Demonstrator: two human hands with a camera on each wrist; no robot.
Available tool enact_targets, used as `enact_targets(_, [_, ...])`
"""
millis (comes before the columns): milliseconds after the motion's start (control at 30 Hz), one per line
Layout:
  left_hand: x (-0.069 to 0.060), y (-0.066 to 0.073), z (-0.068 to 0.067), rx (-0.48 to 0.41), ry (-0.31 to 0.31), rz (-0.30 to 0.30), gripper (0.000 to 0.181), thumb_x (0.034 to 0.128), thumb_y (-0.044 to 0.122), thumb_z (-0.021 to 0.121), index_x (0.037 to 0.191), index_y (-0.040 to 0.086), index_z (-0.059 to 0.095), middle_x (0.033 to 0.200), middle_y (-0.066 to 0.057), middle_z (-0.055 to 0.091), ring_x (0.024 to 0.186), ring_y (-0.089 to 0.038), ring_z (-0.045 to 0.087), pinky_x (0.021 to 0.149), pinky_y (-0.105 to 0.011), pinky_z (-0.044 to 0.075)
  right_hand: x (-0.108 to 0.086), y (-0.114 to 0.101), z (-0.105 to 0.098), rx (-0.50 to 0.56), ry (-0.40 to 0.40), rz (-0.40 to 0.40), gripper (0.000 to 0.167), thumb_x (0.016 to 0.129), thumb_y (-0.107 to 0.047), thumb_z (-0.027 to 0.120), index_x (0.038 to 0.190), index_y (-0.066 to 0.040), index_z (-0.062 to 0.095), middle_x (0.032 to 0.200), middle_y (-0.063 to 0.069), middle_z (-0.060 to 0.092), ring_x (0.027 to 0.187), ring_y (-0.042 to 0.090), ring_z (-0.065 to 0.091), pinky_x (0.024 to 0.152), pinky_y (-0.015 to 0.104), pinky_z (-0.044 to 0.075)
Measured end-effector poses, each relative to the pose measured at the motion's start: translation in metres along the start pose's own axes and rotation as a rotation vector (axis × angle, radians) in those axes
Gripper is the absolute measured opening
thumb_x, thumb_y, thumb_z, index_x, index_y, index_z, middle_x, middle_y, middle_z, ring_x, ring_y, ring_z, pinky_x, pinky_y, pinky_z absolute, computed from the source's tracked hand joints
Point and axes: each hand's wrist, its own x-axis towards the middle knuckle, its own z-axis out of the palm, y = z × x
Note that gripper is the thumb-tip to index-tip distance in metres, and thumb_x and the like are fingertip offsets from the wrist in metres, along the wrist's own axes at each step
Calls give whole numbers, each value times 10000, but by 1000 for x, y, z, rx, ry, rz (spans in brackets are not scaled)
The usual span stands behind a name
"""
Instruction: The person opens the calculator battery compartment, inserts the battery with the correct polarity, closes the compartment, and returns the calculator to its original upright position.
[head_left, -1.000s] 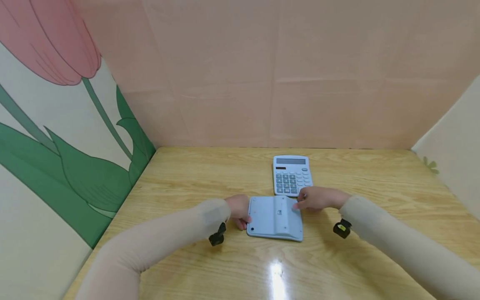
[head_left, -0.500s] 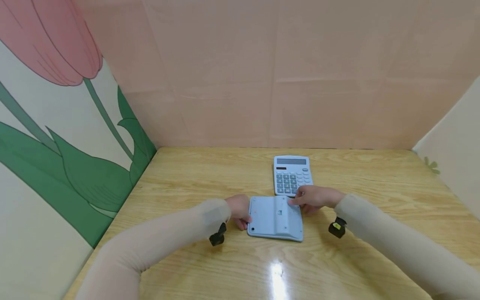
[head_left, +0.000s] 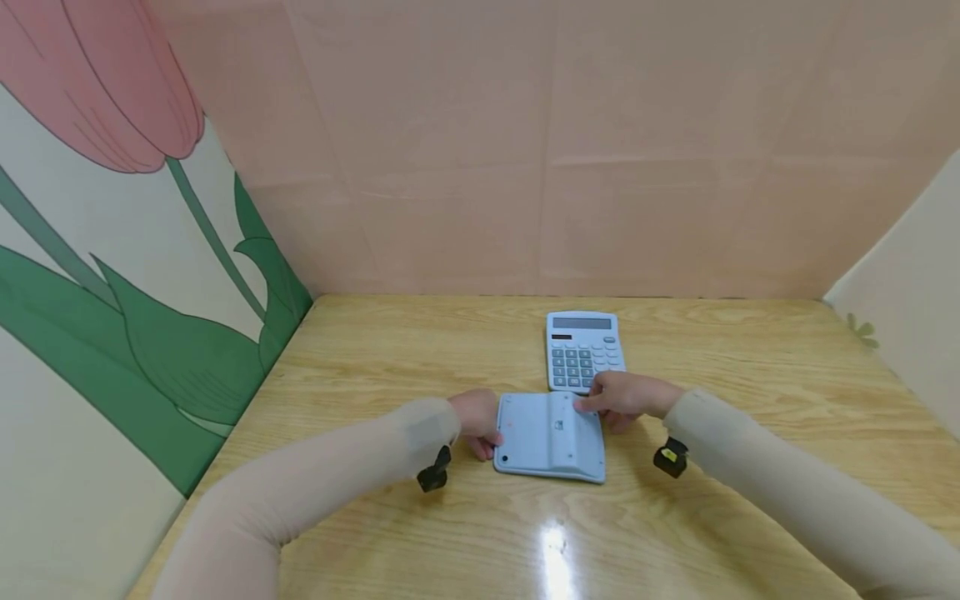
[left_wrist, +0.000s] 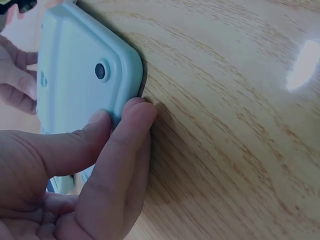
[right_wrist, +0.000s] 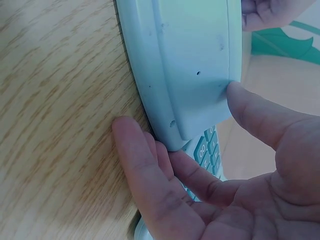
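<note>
A pale blue calculator (head_left: 527,435) lies face down on the wooden table, its raised ridge and a small dark round foot showing. My left hand (head_left: 477,419) pinches its left edge, with the thumb (left_wrist: 80,147) on the back and the fingers at the rim. At the upper right corner, my right hand (head_left: 633,395) grips it: the thumb (right_wrist: 255,110) rests on the ridge and the other fingers lie along the side edge. Just behind stands a second calculator (head_left: 582,329), face up, its lower right keys partly covered by the right hand.
The wooden table (head_left: 390,350) extends to both sides and in front. A pinkish cloth wall (head_left: 480,167) rises at the back, and a tulip-printed panel (head_left: 187,350) bounds the left.
My right hand has shifted slightly left, its thumb moving from the right part of the face-down calculator onto the ridge. The left hand and both calculators have stayed in place.
</note>
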Motion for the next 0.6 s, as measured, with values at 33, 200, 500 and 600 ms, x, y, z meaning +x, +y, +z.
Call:
enact_targets(33, [0,-1,0,-8,0,1,129,891,37,684,782,-13,635,631,-101,688,542,-162,679,543,-228,592,0,0,0,1,0,2,415,957,-344,610,1095,38,519,1006,141,585,873,220,597,730,327,600])
enact_targets(200, [1,-6,1,-2,25,28,166,872,57,713,735,-7,647,640,-110,697,561,-187,687,552,-257,601,0,-1,1,-7,6,10,409,960,-345,607,1092,34,526,1003,136,586,868,215,590,719,317,597])
enact_targets(500, [-25,-15,3,-87,-14,75,212,912,117,663,822,-73,634,726,-175,696,583,-222,681,619,-336,625,0,-1,1,-4,3,14,408,963,-348,602,1092,31,523,1001,133,578,857,209,579,708,310,595])
enact_targets(600, [-33,-16,7,-165,-42,84,224,911,94,643,817,-110,639,747,-228,701,541,-211,665,617,-341,626,0,0,1,-2,4,14,412,962,-349,603,1095,33,522,1005,137,579,864,215,587,714,317,599])
